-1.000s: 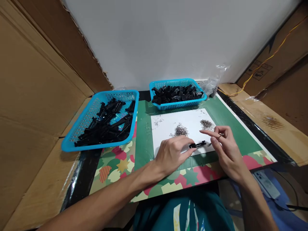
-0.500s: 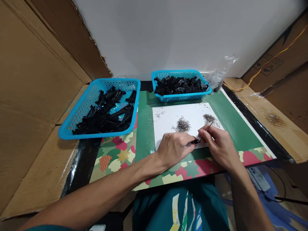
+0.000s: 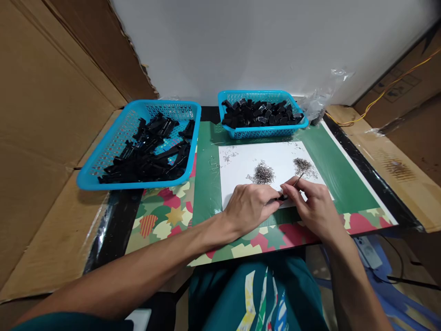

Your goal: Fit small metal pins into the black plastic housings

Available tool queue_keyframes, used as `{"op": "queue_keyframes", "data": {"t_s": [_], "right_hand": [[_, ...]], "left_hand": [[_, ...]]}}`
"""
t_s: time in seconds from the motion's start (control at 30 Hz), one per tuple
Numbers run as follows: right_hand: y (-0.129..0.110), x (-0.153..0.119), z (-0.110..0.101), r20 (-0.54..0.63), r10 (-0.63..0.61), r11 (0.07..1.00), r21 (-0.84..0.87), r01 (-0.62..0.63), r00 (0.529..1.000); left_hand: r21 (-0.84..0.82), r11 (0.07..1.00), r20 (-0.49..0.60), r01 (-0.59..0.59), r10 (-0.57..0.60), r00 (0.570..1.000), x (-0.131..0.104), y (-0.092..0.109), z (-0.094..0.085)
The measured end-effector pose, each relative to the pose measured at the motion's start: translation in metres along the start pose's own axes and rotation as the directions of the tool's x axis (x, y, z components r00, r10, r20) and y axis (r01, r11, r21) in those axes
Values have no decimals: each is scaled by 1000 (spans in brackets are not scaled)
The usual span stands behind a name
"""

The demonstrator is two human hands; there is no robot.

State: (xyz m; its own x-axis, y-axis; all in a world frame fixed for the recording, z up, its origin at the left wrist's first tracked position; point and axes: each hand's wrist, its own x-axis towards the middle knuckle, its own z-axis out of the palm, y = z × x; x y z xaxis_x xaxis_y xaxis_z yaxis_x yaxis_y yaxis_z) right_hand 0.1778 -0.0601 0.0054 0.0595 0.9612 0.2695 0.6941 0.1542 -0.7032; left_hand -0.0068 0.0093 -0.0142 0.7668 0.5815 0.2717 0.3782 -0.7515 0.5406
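Note:
My left hand (image 3: pixel 248 208) rests at the front edge of the white sheet (image 3: pixel 237 172), its fingers closed on a small black plastic part (image 3: pixel 283 197) that they mostly cover. My right hand (image 3: pixel 313 202) meets it there, thumb and forefinger pinching a thin metal tool, apparently tweezers (image 3: pixel 299 179). The upper end of the tool slants up to the right; the end near the black part is hidden by fingers. Just beyond my hands lie a pile of tiny bent metal pieces (image 3: pixel 263 173) and a smaller, darker pile of metal pieces (image 3: pixel 302 164).
A blue basket (image 3: pixel 90 168) with long black plastic parts stands at the left. Another blue basket (image 3: pixel 263 134), at the back, holds short black parts. Beside it is a clear plastic bag (image 3: pixel 315 105). Cardboard walls (image 3: pixel 44 101) flank the table, whose green covering (image 3: pixel 347 179) shows around the sheet.
The view has tilted slightly, shifting the scene up. My hands stay together at the sheet's front edge, and less of the black part shows between them.

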Motion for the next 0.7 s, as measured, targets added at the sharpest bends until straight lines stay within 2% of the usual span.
{"op": "queue_keyframes", "data": {"t_s": [0.23, 0.33, 0.47, 0.53, 0.7], "right_hand": [[1, -1, 12, -11, -19, 997, 69, 20, 1000], [0, 3, 13, -129, -22, 991, 129, 39, 991], [9, 12, 0, -377, 68, 973, 229, 22, 924], [19, 17, -11, -407, 145, 959, 281, -28, 902], [47, 17, -30, -419, 249, 965, 183, -187, 873]], "left_hand": [[-72, 995, 7, 66, -65, 998, 0, -1, -4], [-103, 994, -66, 44, -51, 996, -1, 0, -5], [-130, 991, -144, -20, 1, 990, -5, 4, -7], [-123, 992, -136, -9, -8, 991, -8, 5, -8], [-200, 979, -127, 45, -71, 989, -8, 5, -11]]}}
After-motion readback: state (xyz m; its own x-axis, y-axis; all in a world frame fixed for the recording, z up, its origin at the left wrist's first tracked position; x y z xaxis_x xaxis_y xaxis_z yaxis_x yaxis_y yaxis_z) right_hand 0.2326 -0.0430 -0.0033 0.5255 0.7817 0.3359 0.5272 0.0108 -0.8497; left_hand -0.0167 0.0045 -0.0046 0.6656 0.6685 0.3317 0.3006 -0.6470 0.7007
